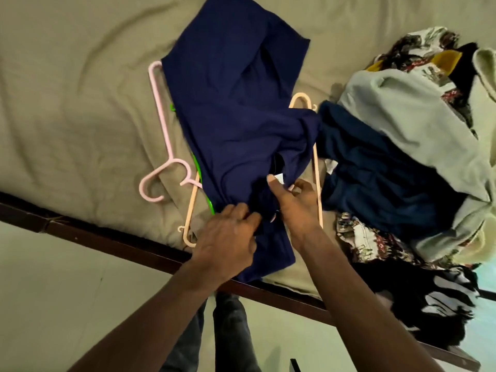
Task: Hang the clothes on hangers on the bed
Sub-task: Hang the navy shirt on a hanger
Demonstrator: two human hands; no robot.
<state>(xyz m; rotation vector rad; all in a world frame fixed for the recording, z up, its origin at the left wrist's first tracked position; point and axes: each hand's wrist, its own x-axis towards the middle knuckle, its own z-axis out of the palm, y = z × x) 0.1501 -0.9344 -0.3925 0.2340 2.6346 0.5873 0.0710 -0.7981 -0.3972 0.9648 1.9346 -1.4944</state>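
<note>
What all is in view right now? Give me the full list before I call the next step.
shirt: one, navy, mid-bed, over the hangers
pink hanger: one, pink, by the shirt's left edge
peach hanger: one, peach, partly under the shirt
green hanger: one, green, mostly hidden under the shirt
clothes pile: one, mixed colours, right side of bed
sheet: one, olive, covering the bed
bed frame: one, dark brown, near edge
floor: one, pale, below the frame
trousers: one pair, dark, bottom centre
left hand: one, grips the shirt's near end
right hand: one, pinches the shirt's neck
</note>
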